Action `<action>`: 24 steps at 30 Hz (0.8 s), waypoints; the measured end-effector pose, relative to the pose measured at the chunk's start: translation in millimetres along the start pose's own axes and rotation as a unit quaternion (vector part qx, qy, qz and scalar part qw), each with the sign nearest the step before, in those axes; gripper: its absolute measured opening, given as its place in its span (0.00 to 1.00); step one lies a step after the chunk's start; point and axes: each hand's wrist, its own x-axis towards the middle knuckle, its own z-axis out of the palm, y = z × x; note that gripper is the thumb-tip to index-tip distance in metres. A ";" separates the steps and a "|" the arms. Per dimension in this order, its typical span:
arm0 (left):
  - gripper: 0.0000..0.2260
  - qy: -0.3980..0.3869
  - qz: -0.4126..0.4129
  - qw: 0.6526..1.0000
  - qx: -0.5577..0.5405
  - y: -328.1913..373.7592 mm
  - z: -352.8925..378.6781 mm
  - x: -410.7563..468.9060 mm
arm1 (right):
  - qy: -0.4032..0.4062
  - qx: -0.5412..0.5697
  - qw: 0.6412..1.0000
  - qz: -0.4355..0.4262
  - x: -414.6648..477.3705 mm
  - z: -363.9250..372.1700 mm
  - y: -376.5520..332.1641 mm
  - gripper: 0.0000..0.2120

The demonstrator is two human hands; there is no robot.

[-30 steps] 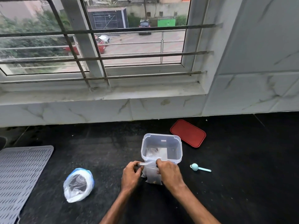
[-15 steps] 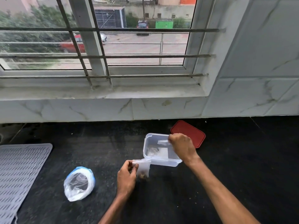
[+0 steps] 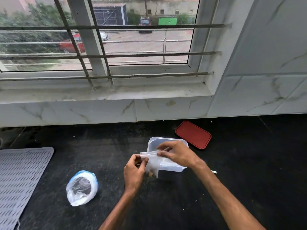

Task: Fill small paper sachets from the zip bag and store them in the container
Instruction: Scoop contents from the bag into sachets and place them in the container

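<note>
A small clear zip bag [image 3: 152, 163] hangs just in front of the clear plastic container [image 3: 166, 139] on the black counter. A few brownish bits sit in the bag's bottom corner. My left hand [image 3: 134, 171] pinches the bag's top left corner. My right hand [image 3: 179, 155] reaches over the container's front and pinches the top edge of the bag at its mouth. The hands and the bag hide most of the container's inside, so I cannot see any sachets in it.
The red lid [image 3: 193, 134] lies flat behind and right of the container. A pale scoop's handle tip [image 3: 214, 171] shows past my right forearm. A crumpled plastic bag with a blue rim [image 3: 82, 186] lies at left, beyond it a grey ridged mat [image 3: 20, 180].
My right hand has come back out of the container to the top of the zip bag. My left hand has kept hold of the bag and raised it slightly.
</note>
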 end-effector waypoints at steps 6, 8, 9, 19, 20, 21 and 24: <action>0.12 -0.045 -0.008 0.999 -0.029 2.4 11.2 -1.6 | 0.070 -0.027 0.997 -0.008 -10.8 13.5 7.8 0.09; 0.16 -0.039 -0.018 0.999 -0.029 1.5 10.1 -3.1 | 0.063 -0.033 0.997 0.019 -13.3 12.0 10.2 0.11; 0.17 -0.037 -0.022 0.998 -0.040 1.0 9.3 -2.9 | 0.058 -0.038 0.997 0.024 -14.1 11.0 12.4 0.13; 0.13 0.074 -0.028 0.994 -0.080 -1.7 -39.1 11.2 | 0.194 -0.187 0.961 -0.067 13.6 -22.8 -3.0 0.07; 0.14 0.078 -0.028 0.994 -0.075 -2.6 -42.7 12.0 | 0.204 -0.198 0.956 -0.078 18.2 -16.6 -4.8 0.08; 0.14 0.082 -0.027 0.994 -0.070 -4.5 -46.4 12.6 | 0.193 -0.205 0.957 -0.075 23.5 -6.4 -3.7 0.09; 0.13 0.087 -0.024 0.995 -0.052 -7.3 -51.1 11.3 | 0.067 -0.240 0.968 -0.010 34.2 29.3 11.3 0.18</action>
